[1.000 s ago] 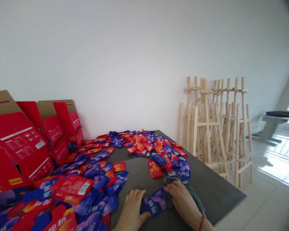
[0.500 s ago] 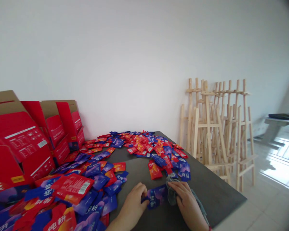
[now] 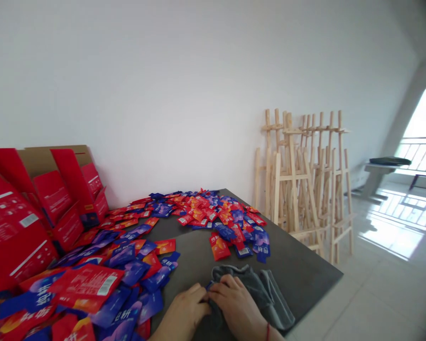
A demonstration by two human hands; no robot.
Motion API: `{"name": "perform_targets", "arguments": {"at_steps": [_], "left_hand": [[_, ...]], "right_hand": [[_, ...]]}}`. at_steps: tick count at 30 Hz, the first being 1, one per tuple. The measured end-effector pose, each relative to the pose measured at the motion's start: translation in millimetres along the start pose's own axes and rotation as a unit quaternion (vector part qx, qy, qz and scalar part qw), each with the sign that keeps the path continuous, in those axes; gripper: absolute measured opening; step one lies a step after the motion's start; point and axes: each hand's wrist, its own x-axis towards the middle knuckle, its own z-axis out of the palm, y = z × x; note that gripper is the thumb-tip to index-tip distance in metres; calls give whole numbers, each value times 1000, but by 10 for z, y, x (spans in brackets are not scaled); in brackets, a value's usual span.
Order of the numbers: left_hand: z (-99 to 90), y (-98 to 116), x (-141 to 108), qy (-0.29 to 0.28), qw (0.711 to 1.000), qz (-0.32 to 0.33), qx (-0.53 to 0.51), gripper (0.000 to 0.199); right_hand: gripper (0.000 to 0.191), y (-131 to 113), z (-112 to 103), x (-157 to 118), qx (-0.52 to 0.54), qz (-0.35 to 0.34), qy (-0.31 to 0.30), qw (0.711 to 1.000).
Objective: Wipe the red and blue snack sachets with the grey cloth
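My left hand (image 3: 187, 307) is closed on the near edge of a blue packet (image 3: 209, 285), low in the middle of the view. Only a sliver of that packet shows; the rest is hidden under cloth and fingers. Against it, my right hand (image 3: 235, 303) presses a grey cloth (image 3: 268, 296) with curled fingers. The cloth spreads loosely to the right over the dark table. Just beyond the hands lies a red packet (image 3: 219, 246) beside a blue packet with a white label (image 3: 244, 251).
Red and blue packets (image 3: 133, 272) are heaped along the left, with another pile (image 3: 202, 208) at the back. Open red cartons (image 3: 67, 203) stand at far left. The dark table (image 3: 305, 265) ends at the right, with wooden easels (image 3: 294, 177) beyond it against the wall.
My right hand and the cloth have moved left across the blue packet, up to my left hand, covering most of it. The view has turned slightly to the right.
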Motion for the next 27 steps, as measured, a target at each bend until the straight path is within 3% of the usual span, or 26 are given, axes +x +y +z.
{"name": "perform_targets", "arguments": {"at_steps": [4,12,15,18,22,27], "left_hand": [[-64,-15,-5,-25,998,-50,-16,32],[-251,56,-20,-84,988,-127,-33,38],[-289,66,-21,-98,988,-116,-17,33],[-263,46,-12,-93,990,-106,-8,27],[-156,-8,-4,-73,992,-103,15,25],[-148,-18,-11,-73,993,-95,17,27]], "right_hand": [[31,140,54,-48,-40,21,17,999],[43,557,-234,-197,-57,140,11,988],[49,454,-301,-131,-51,140,31,988],[51,199,-254,8,-9,73,29,997],[31,-53,-42,204,12,-15,-21,1000],[25,64,66,275,-22,4,-28,999]]}}
